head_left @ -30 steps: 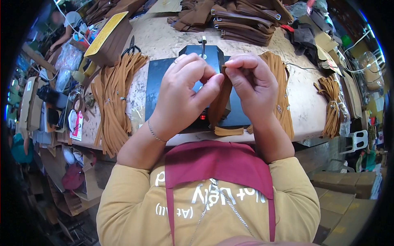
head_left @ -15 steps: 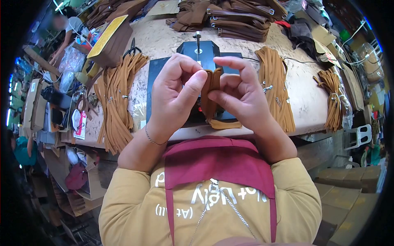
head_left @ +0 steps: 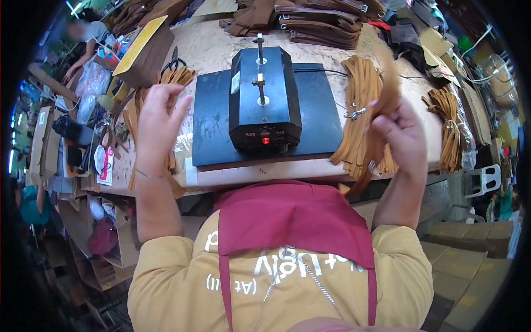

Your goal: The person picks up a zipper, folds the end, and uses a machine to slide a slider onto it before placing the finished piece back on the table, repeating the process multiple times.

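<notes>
My right hand is closed around a tan leather strap, blurred by motion, its ends reaching above and below the fist. Behind it lies a bundle of tan straps with metal buckles. On the other side, my left hand hovers over the left bundle of tan straps and partly hides it. Its fingers are curved and apart, with nothing visible in them. Between my hands sits a black box-shaped device with two upright metal posts and a lit red switch.
A dark board lies under the device, whose cable runs right. Scissors lie near a stack of brown pieces. Brown buckled straps are piled at the back. Another strap bundle is at far right. A person is at upper left.
My hands have moved apart from the middle, uncovering the device. The folded brown leather they held over it has opened into a strap in my right hand; my left hand has let go.
</notes>
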Tool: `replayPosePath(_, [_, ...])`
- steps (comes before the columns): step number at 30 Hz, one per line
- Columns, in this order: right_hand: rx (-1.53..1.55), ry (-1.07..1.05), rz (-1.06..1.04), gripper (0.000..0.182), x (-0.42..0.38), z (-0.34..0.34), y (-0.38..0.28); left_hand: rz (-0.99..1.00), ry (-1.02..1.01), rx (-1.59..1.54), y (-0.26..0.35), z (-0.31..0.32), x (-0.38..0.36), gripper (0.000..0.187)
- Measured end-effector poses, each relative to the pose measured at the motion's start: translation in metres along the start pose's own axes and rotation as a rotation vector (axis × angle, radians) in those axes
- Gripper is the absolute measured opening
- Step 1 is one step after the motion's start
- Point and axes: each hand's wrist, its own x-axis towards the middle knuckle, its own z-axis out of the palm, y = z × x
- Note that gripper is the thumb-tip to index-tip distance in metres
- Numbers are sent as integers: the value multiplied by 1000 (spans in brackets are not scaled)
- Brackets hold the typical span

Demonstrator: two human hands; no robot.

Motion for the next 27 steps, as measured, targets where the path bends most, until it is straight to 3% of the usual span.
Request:
replayPosePath(4, [-81, 185, 33, 28, 52, -50, 32, -421, -115, 324, -87, -34, -15, 32])
replayPosePath(5, [-123, 114, 94, 24, 71, -71, 53, -443, -120, 331, -109, -40, -21, 32])
replayPosePath(7, [-295, 143, 238, 18, 107, -104, 109, -649, -317, 473, -142, -45, -29, 44])
replayPosePath(8, [-493, 132, 243, 16, 121, -125, 147, -664, -313, 478, -148, -44, -34, 44])
replayPosePath(10, [-481, 209, 206, 16, 135, -142, 205, -745, -459, 561, -156, -37, -41, 53])
replayPosePath(14, [-442, 314, 206, 19, 142, -139, 221, -766, -374, 719, -163, -24, -58, 55])
replayPosePath(16, [-676, 444, 175, 27, 144, -144, 227, -784, -395, 721, -185, -23, -63, 53])
replayPosePath(18, [-738, 521, 172, 31, 141, -140, 217, -951, -471, 509, -181, -26, -59, 48])
replayPosePath(19, [-743, 596, 125, 32, 139, -139, 211, -954, -471, 509, -178, -28, -58, 48])
replayPosePath(21, [-629, 687, 52, 31, 134, -126, 193, -767, -203, 517, -167, -33, -57, 42])
replayPosePath(22, [-629, 687, 50, 31, 135, -118, 184, -768, -202, 516, -162, -35, -54, 42])
replayPosePath(24, [-274, 575, -152, 28, 133, -101, 158, -617, -119, 337, -149, -37, -44, 38])
replayPosePath(26, [-83, 280, -92, 28, 114, -69, 100, -537, -106, 256, -116, -39, -36, 33])
replayPosePath(27, [25, 127, -108, 29, 100, -41, 69, -480, -268, -63, -100, -40, -33, 28])
